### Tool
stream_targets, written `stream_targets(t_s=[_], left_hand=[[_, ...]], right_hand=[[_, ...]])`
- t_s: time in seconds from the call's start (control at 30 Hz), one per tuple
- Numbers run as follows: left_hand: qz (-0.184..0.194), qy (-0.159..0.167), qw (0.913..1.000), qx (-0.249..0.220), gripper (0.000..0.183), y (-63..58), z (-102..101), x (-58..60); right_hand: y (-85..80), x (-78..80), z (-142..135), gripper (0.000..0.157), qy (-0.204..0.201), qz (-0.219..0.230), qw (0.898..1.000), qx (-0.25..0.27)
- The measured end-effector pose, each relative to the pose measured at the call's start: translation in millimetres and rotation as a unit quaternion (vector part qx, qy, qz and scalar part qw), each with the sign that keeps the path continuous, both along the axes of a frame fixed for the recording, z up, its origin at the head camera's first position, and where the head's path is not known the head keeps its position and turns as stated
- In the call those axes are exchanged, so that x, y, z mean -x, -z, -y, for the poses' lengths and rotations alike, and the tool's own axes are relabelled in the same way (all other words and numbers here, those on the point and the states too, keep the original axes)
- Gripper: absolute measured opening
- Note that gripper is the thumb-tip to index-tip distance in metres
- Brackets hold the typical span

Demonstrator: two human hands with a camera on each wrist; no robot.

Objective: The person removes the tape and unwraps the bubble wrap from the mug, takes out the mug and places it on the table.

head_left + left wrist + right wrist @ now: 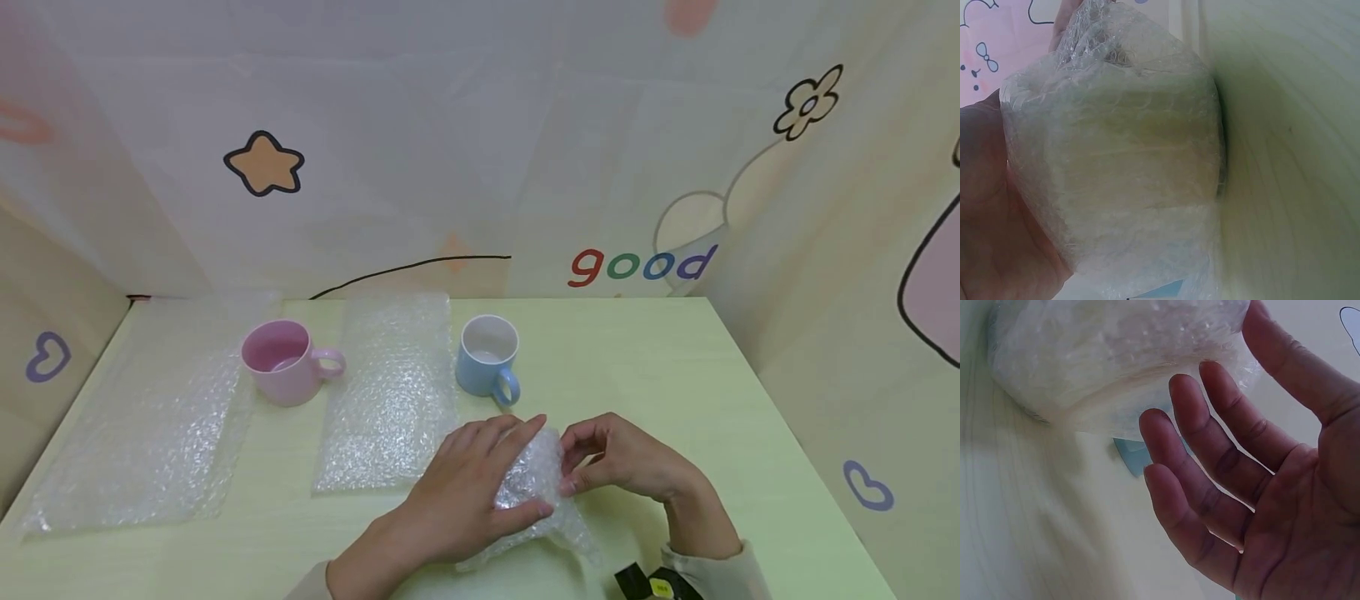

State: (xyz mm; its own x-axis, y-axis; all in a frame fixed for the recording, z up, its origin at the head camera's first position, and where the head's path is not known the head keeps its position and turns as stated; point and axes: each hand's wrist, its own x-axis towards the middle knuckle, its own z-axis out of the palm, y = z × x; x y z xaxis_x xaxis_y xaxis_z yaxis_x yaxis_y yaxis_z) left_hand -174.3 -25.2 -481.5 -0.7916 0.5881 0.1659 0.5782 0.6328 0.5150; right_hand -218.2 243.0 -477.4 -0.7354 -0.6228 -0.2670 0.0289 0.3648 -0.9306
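Observation:
In front of me on the table is a bundle of bubble wrap [534, 473] with a rounded, bulky shape; what it encloses cannot be made out. My left hand [468, 492] rests over its left side, fingers stretched across the top and thumb along the front. On the other side is my right hand [630, 458], with loosely bent fingers. Its thumb touches the wrap [1122, 350] in the right wrist view, while the other fingers [1190, 403] stand spread below with nothing between them. Loose film [1110, 31] bunches at the bundle's end in the left wrist view.
Behind the bundle stands a light blue mug [480, 371]. A pink mug [285, 383] is farther left, its handle towards a flat bubble wrap sheet [390, 400]. Another larger sheet [142, 425] covers the table's left side. Printed cloth [420, 150] hangs behind the table [675, 358].

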Motion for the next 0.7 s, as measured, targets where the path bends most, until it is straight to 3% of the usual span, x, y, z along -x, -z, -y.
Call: stream_targets(t_s=[0.7], left_hand=[[0.000,0.009,1.0000,-0.004,0.084,0.1,1.1,-0.1]], right_hand=[[6.1,0.5,-1.8,0.015,-0.036,-0.023,0.999,0.028]])
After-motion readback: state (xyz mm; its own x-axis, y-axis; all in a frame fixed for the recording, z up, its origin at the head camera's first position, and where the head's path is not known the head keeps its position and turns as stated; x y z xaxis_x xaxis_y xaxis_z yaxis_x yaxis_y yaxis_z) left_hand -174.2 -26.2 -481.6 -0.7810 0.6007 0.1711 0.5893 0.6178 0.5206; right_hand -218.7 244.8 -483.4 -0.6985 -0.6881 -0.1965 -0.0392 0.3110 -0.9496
